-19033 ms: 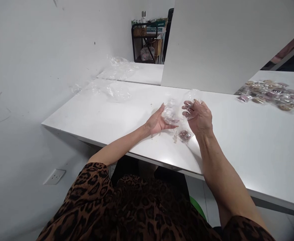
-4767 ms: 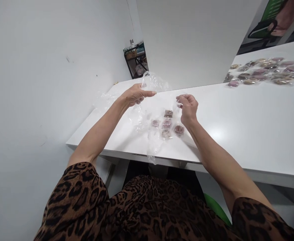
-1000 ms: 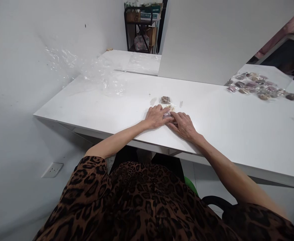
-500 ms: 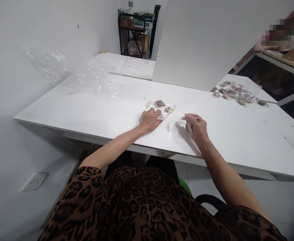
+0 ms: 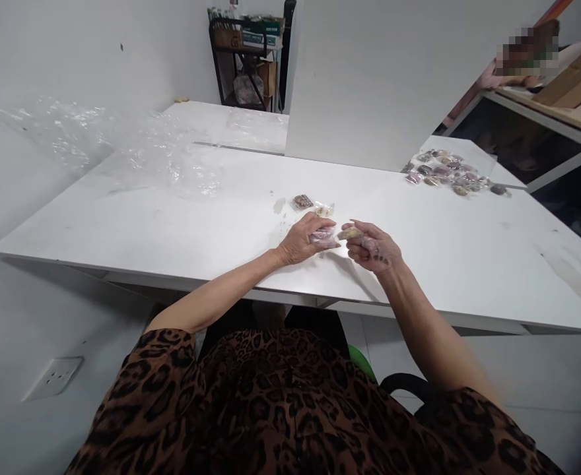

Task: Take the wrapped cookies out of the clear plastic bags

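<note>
My left hand (image 5: pixel 301 241) rests on the white table (image 5: pixel 181 218) with its fingers pinching a small wrapped purple snack packet (image 5: pixel 321 237). My right hand (image 5: pixel 372 247) is raised slightly beside it and grips a tan wrapped snack packet (image 5: pixel 348 233) at the fingertips, with more wrapped pieces in its palm. The two hands nearly touch. Just beyond them lie a brown wrapped packet (image 5: pixel 302 201) and a pale wrapped packet (image 5: pixel 324 211) on the table.
A heap of several wrapped snacks (image 5: pixel 451 173) lies at the far right of the table. Crumpled clear plastic film (image 5: pixel 136 155) covers the far left. A white partition (image 5: pixel 370 79) stands behind. A dark shelf cart (image 5: pixel 243 59) stands at the back.
My right hand has moved left toward my left hand and now holds a tan packet up at its fingertips. The left hand has lifted a purple packet. The camera has shifted slightly.
</note>
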### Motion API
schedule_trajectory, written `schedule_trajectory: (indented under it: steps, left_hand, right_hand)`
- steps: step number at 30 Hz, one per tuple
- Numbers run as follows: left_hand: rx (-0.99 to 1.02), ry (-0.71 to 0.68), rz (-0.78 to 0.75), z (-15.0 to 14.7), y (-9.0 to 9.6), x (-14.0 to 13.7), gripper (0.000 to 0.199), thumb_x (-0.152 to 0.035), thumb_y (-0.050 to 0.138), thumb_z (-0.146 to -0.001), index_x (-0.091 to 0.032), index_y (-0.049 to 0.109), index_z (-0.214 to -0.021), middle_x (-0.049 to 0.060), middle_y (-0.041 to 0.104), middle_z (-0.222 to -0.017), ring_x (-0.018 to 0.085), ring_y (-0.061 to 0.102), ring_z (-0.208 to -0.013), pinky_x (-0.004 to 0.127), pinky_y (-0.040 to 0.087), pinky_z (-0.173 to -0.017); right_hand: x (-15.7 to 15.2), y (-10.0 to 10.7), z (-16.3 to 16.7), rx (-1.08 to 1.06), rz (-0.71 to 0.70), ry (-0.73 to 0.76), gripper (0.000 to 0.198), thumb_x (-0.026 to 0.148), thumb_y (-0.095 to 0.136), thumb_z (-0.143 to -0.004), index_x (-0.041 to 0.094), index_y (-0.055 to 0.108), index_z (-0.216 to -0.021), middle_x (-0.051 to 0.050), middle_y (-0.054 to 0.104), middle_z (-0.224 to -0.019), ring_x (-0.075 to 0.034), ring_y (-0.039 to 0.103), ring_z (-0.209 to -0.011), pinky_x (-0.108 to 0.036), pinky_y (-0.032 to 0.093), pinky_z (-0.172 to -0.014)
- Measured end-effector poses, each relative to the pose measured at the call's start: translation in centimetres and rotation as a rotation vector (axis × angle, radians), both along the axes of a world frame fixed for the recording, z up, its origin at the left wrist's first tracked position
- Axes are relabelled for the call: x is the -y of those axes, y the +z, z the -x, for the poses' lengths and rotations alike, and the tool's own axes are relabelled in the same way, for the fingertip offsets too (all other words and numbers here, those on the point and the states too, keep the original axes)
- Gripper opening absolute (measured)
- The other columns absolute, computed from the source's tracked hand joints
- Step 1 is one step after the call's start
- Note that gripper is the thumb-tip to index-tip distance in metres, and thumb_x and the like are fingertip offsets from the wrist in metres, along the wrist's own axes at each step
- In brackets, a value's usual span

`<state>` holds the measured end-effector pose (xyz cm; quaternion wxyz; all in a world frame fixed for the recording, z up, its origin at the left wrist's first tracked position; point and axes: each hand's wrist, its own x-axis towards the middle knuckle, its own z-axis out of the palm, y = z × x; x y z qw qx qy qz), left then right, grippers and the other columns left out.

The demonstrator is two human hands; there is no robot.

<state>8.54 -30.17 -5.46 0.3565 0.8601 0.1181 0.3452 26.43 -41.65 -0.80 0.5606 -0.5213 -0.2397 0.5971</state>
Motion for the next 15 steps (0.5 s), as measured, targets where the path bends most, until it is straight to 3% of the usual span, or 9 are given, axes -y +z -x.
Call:
schedule_trajectory:
  steps: [3,8,12,15]
  left_hand:
    - [0.02,0.032,0.104,-1.3,0.1,0.3,0.05,-0.045,0.083,-0.083,-0.021,0.069,-0.125,0.012,0.069,-0.123,0.025,0.064,-0.117,0.041,0.052,-0.106]
    - [0.045,0.19,0.387,-2.1,-0.4,-1.0,0.027,-0.026,0.078,-0.084,-0.018,0.074,-0.109,0.011,0.072,-0.122,0.022,0.067,-0.117,0.037,0.051,-0.107]
    - [0.131,0.173,0.644,-2.1,-0.7,-1.8,0.024,-0.024,0.078,-0.079,-0.014,0.075,-0.101,0.006,0.076,-0.096,0.018,0.069,-0.093,0.029,0.052,-0.088]
    - [0.222,0.146,0.825,-2.2,-0.5,-1.5,0.025,-0.026,0.084,-0.074,-0.015,0.074,-0.093,-0.001,0.069,-0.074,0.012,0.061,-0.071,0.025,0.048,-0.072]
  right_hand:
    - [-2.4,-0.7,1.8,-0.042,0.028,-0.09,0.037,0.041,0.07,-0.085,0.023,0.044,-0.066,0.008,0.032,-0.04,-0.006,0.019,-0.036,-0.021,0.017,-0.034]
    - [-5.8,-2.3,4.9,-0.014,0.033,-0.316,0.046,0.051,0.061,-0.095,0.024,0.039,-0.066,0.007,0.034,-0.04,-0.008,0.026,-0.033,-0.023,0.02,-0.033]
    - [-7.2,-2.9,6.1,0.061,0.04,-0.511,0.046,0.053,0.061,-0.097,0.024,0.04,-0.068,0.008,0.035,-0.042,-0.008,0.029,-0.032,-0.024,0.021,-0.032]
    - [-7.6,-2.8,6.4,0.151,-0.016,-0.603,0.046,0.05,0.063,-0.097,0.024,0.04,-0.068,0.009,0.035,-0.044,-0.007,0.029,-0.034,-0.023,0.024,-0.033]
